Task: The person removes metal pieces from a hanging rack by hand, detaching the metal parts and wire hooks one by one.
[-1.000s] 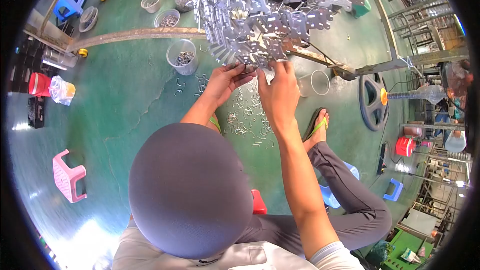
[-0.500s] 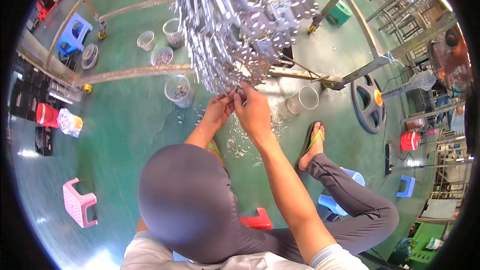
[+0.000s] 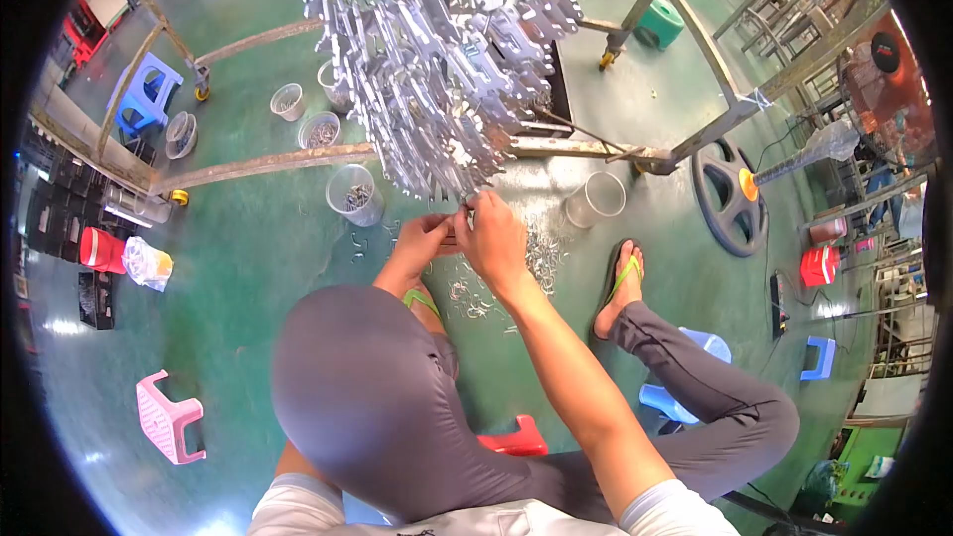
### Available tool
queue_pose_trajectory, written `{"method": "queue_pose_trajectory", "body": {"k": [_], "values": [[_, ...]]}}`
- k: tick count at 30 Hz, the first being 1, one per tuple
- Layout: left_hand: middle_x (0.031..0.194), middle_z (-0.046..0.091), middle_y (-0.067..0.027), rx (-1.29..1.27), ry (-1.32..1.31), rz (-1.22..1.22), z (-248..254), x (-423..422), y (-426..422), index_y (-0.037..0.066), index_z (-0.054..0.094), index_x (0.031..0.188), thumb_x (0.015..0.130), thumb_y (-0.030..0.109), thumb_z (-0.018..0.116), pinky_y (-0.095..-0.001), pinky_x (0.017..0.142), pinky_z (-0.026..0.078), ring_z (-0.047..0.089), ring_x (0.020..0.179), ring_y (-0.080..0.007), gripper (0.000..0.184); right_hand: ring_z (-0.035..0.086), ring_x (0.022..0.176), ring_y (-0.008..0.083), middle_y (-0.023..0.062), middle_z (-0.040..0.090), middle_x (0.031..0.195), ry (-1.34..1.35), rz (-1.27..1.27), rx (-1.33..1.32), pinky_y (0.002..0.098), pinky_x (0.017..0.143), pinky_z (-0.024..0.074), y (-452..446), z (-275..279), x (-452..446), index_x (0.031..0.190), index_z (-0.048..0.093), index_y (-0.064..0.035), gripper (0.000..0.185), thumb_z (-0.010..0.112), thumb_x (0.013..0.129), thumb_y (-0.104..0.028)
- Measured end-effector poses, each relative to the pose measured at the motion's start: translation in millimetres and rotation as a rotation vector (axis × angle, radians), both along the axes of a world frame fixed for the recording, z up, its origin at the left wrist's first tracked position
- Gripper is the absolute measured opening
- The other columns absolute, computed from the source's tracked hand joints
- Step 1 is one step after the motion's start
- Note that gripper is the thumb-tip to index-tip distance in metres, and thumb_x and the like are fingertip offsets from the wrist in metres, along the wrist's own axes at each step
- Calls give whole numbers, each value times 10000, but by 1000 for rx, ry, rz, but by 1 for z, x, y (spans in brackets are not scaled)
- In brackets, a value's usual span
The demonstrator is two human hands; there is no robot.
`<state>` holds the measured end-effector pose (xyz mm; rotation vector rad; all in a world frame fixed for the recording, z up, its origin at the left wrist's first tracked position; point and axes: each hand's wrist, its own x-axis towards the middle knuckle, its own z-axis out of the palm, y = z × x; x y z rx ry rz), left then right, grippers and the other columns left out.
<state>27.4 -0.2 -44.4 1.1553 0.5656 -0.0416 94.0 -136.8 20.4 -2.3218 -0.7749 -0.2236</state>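
A dense cluster of shiny metal plates [image 3: 437, 69] hangs at the top centre. At its lower tip, my right hand [image 3: 491, 238] is closed, fingertips pinched on something too small to make out. Just left of it and nearly touching, my left hand [image 3: 422, 243] is closed too, its fingers bent toward the right hand; what it holds is hidden. Small metal hooks [image 3: 476, 300] lie scattered on the green floor below my hands. Left of the cluster stands a clear tub [image 3: 354, 196] with small metal pieces in it.
A clear tub [image 3: 596, 201] stands right of my hands. A rusty frame bar [image 3: 268, 167] crosses behind. More tubs [image 3: 319, 131] stand beyond it. A fan base [image 3: 730, 197] is at right, a pink stool [image 3: 169, 417] at lower left, and a red stool [image 3: 516, 435] near my legs.
The view has shifted, so the cluster appears further left. My hands have moved down and left in the picture with its tip and are closer together than at first.
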Motion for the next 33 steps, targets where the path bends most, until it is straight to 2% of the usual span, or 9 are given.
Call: {"method": "queue_pose_trajectory", "body": {"k": [4, 7, 8, 11, 16, 19, 25, 29, 33], "values": [[907, 744, -65, 462, -96, 159, 46, -35, -10, -32, 716, 1115, 987, 175, 725, -261, 689, 556, 699, 762, -123, 244, 689, 797, 406, 181, 668, 863, 66, 8, -36, 520, 690, 551, -11, 4, -20, 904, 586, -23, 213, 687, 903, -210], [918, 725, -51, 794, -383, 99, 78, -40, -12, 1, 715, 1170, 958, 144, 753, -263, 746, 537, 672, 781, -104, 258, 697, 781, 409, 182, 670, 845, 82, 31, 1, 510, 674, 559, -15, 3, -32, 902, 580, -29, 201, 683, 903, -202], [903, 724, -53, 760, -390, 75, 87, -37, -15, -8, 740, 1080, 923, 100, 776, -266, 725, 533, 668, 786, -102, 193, 699, 779, 409, 182, 673, 847, 89, 25, -18, 507, 671, 561, -14, 4, -34, 904, 582, -29, 204, 684, 905, -206], [897, 723, -81, 1007, -437, -55, 77, -26, -6, -11, 754, 1051, 943, 135, 759, -280, 679, 534, 675, 715, -124, 182, 703, 769, 412, 180, 683, 858, 101, 6, -28, 498, 660, 566, -8, 2, -36, 909, 586, -30, 213, 687, 912, -217], [952, 731, -114, 887, -369, 21, 72, -4, 4, -58, 747, 1027, 969, 140, 731, -287, 703, 547, 707, 753, -143, 207, 707, 829, 418, 206, 716, 908, 219, -39, 122, 508, 723, 564, -14, -4, -40, 965, 654, -23, 248, 712, 918, -259], [966, 737, -119, 877, -323, 32, 75, 3, 6, -80, 738, 1031, 977, 143, 727, -286, 721, 554, 714, 778, -148, 230, 712, 857, 418, 207, 708, 940, 316, -26, 34, 533, 741, 572, -36, -42, -42, 978, 627, -18, 266, 709, 908, -261], [989, 741, -95, 803, -340, 26, 58, 8, 17, -60, 743, 1051, 967, 142, 742, -275, 747, 550, 701, 813, -124, 220, 708, 1065, 433, 270, 730, 1110, 802, -101, -547, 516, 914, 569, -109, -153, -28, 1044, 736, 47, 408, 800, 792, -268], [983, 733, -73, 801, -332, 8, 54, 5, 14, -37, 747, 1062, 958, 134, 755, -269, 755, 540, 689, 827, -116, 201, 707, 1079, 431, 276, 732, 1110, 904, -215, -470, 501, 928, 566, -141, -184, -23, 1036, 743, 46, 374, 770, 776, -221], [950, 715, -73, 860, -392, -20, 59, 2, 4, -41, 717, 996, 942, 115, 774, -270, 743, 535, 688, 824, -129, 174, 687, 1135, 442, 282, 720, 1161, 1008, -230, -428, 509, 970, 549, -146, -176, -10, 1080, 744, 25, 327, 701, 809, -152]]}}
